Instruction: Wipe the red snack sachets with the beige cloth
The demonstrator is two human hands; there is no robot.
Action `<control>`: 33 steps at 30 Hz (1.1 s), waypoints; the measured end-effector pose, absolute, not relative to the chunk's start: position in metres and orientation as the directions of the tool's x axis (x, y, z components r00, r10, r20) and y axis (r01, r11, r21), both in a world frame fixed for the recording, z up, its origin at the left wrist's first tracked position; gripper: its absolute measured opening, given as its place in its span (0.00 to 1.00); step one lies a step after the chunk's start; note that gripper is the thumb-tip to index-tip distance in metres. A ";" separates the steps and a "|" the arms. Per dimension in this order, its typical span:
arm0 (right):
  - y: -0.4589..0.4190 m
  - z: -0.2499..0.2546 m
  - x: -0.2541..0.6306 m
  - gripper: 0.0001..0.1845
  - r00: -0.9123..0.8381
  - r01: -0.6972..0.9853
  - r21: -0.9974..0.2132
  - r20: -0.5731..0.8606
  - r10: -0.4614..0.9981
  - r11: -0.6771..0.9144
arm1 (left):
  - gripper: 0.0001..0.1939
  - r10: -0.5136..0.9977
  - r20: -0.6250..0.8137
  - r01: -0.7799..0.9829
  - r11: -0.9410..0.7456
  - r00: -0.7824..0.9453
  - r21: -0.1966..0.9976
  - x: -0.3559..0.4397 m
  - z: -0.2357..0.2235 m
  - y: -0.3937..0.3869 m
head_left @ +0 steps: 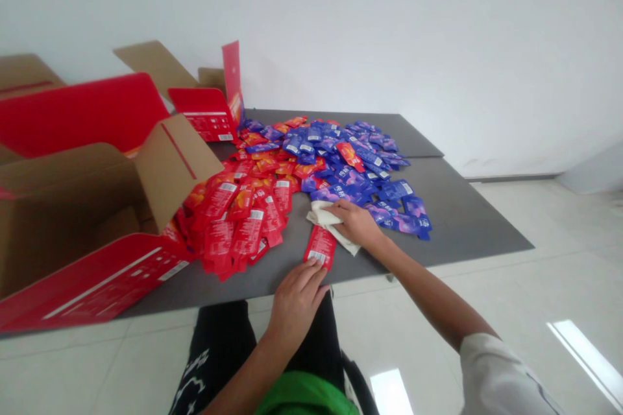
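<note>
One red packet (321,245) lies flat near the front edge of the grey table. The fingertips of my left hand (296,301) are closed together and hold down its near end, beside a white barcode label. My right hand (357,224) is closed on a cream-white cloth (321,214), which covers the packet's far end. Left of it lies a heap of red packets (248,230), mostly with printed backs and barcodes up. Behind and right of my right hand spreads a heap of blue-purple packets (341,175).
A large open red carton (97,279) stands at the table's left, its brown flap leaning over the red heap. Behind it are another open red carton (207,117) and a white wall (413,32). One orange-red packet (350,155) lies on the blue heap.
</note>
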State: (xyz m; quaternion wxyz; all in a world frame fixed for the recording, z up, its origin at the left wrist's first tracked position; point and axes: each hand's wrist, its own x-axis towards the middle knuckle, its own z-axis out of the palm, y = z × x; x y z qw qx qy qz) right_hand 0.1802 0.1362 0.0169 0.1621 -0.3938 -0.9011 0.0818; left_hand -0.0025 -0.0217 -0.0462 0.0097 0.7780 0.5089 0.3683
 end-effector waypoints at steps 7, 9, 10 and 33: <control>0.096 0.009 0.173 0.23 -0.778 0.474 -0.371 0.249 0.577 0.799 | 0.11 0.835 0.513 0.799 -0.441 0.200 0.407 -0.002 -0.047 -0.024; 0.108 0.009 0.175 0.23 -0.740 0.541 -0.357 0.229 0.632 0.762 | 0.13 0.826 0.525 0.790 -0.456 0.205 0.409 -0.002 -0.047 -0.023; 0.116 0.010 0.176 0.23 -0.707 0.589 -0.336 0.226 0.670 0.735 | 0.14 0.820 0.533 0.785 -0.465 0.207 0.410 -0.002 -0.047 -0.023; 0.094 0.009 0.173 0.23 -0.779 0.483 -0.375 0.229 0.584 0.791 | 0.11 0.842 0.503 0.794 -0.438 0.197 0.422 -0.001 -0.045 -0.025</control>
